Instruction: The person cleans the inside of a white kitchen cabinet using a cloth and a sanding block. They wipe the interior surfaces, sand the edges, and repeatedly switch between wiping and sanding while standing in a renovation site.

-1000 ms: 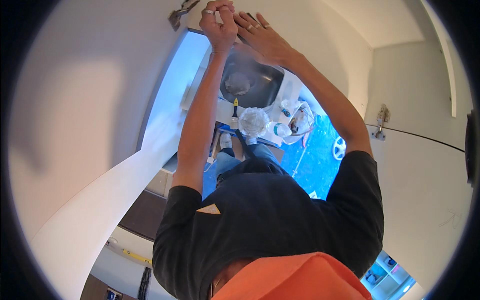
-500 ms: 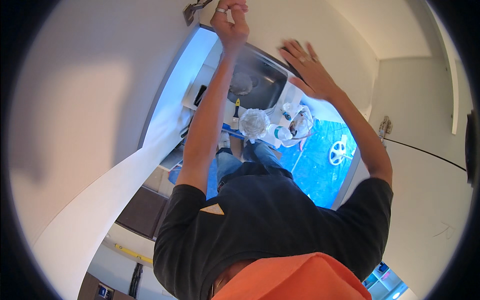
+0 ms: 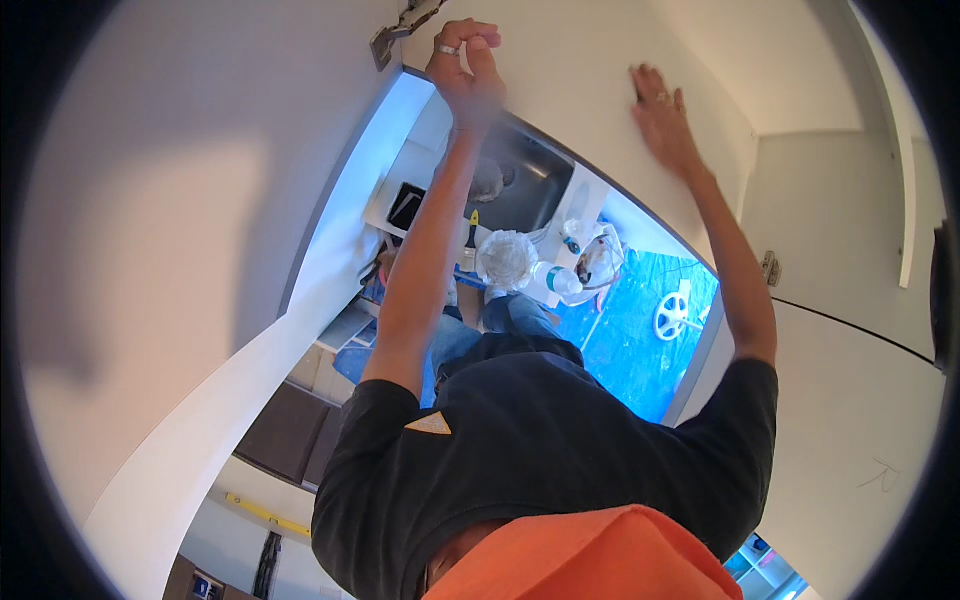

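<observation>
My left hand [image 3: 467, 72] is raised at the white cabinet panel, close to the metal hinge [image 3: 383, 45]. Its fingers are curled in with the thumb against them, and whatever they may hold is hidden. Further right, my right hand [image 3: 664, 118] presses against the pale inner panel [image 3: 590, 70] of the cabinet. Its fingers lie close together over a small dark thing [image 3: 640, 98], mostly covered, whose kind does not show.
Below are a metal sink [image 3: 530, 170], a paintbrush [image 3: 471, 238], a crumpled plastic-covered bundle [image 3: 507, 258], a bottle [image 3: 558, 280] and a plastic bag [image 3: 602, 255]. A white wheel-shaped object [image 3: 672, 314] lies on blue sheeting [image 3: 630, 350]. A cabinet door [image 3: 170, 200] stands at left.
My right hand has moved right and slightly up across the panel, away from the left hand. The left hand stays near the hinge, slightly lower in view.
</observation>
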